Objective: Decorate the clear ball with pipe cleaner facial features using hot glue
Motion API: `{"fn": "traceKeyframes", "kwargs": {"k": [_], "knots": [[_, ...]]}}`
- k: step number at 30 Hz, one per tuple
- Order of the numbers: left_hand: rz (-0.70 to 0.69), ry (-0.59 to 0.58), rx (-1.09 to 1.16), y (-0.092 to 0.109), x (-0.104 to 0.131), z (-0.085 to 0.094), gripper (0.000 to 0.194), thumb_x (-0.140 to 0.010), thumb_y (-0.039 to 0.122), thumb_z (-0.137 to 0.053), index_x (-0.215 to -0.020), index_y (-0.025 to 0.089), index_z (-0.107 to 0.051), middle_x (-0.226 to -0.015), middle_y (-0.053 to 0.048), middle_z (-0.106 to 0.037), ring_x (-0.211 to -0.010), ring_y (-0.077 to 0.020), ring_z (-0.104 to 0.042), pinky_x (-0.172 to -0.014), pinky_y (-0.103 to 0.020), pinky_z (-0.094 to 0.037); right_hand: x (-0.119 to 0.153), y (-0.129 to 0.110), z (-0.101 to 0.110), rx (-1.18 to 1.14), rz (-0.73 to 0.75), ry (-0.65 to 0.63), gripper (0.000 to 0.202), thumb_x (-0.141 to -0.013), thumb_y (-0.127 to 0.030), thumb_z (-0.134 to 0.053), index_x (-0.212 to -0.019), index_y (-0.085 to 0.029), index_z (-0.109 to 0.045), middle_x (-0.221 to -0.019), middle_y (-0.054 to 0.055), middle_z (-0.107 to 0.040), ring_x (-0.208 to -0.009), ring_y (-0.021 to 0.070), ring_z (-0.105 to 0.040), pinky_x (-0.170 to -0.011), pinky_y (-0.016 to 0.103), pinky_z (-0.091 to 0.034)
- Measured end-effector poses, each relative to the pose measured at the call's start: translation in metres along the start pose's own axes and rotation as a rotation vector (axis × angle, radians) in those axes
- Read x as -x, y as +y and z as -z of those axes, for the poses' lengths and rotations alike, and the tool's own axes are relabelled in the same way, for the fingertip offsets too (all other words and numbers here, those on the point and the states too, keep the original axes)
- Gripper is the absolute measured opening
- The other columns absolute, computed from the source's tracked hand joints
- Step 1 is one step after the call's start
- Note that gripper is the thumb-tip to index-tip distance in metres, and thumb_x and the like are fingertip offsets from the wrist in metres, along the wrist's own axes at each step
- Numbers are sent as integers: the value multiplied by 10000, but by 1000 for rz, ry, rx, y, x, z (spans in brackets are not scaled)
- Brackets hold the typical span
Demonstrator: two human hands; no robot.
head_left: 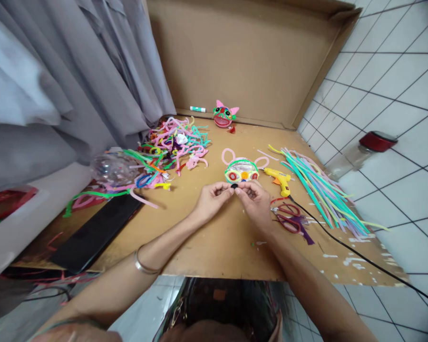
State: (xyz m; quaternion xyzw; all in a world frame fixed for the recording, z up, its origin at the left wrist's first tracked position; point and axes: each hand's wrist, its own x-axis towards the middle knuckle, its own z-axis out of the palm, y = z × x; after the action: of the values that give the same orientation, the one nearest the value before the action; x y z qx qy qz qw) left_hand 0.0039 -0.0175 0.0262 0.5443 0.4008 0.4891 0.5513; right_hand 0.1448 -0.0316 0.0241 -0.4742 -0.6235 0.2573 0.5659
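Observation:
At the middle of the table, my left hand and my right hand meet fingertip to fingertip. Both pinch a small black piece between them. Just beyond the fingers lies a mask-like face made of coloured fuzzy stems, with a green outline, red and yellow rings and two pink loops on top. Its lower edge is hidden by my hands. A yellow glue gun rests to the right of the face, with red-handled scissors nearer to me, beside my right hand.
A tangle of coloured stems lies at the left, near a black flat object. Straight stems and a glass jar stand right. A finished-looking face and glue stick sit by the cardboard.

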Motion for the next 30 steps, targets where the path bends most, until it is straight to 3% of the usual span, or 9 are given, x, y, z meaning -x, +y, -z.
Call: {"fn": "traceKeyframes", "kwargs": {"k": [12,18,21,26,30], "knots": [[35,-55,43,2,2,1,316,-660,432,-716,-734,130,-658,-553,42,-500,-516,-70,-397,-531,-215,-295,0,-9,2,100,112,50,115,-792,-234,-580,-684,-196,-587,-681,-18,-549,-567,93,-485,-519,222,-412],[94,-71,182,-2,-2,2,385,-662,513,-713,-671,134,-645,-601,5,-573,-497,-68,-437,-517,-225,-335,4,-8,5,353,334,4,126,-867,-195,-524,-795,-211,-625,-754,27,-593,-674,143,-555,-633,279,-467],[149,-58,277,-3,-4,4,372,-613,480,-765,-645,135,-630,-586,12,-567,-483,-59,-429,-502,-219,-327,7,-5,5,481,433,-26,166,-903,-195,-496,-855,-221,-653,-802,59,-624,-761,177,-593,-714,320,-483],[213,-30,377,1,-5,5,319,-560,387,-804,-674,127,-658,-580,20,-559,-490,-54,-434,-486,-211,-303,7,-4,5,467,421,-23,201,-915,-184,-479,-1001,-225,-655,-870,72,-631,-796,182,-609,-724,322,-499],[210,-12,382,2,-5,5,326,-556,385,-810,-688,123,-668,-578,22,-556,-480,-46,-422,-481,-207,-291,4,-8,5,357,344,44,187,-901,-192,-495,-989,-216,-658,-886,61,-626,-769,163,-604,-672,294,-497]]}}
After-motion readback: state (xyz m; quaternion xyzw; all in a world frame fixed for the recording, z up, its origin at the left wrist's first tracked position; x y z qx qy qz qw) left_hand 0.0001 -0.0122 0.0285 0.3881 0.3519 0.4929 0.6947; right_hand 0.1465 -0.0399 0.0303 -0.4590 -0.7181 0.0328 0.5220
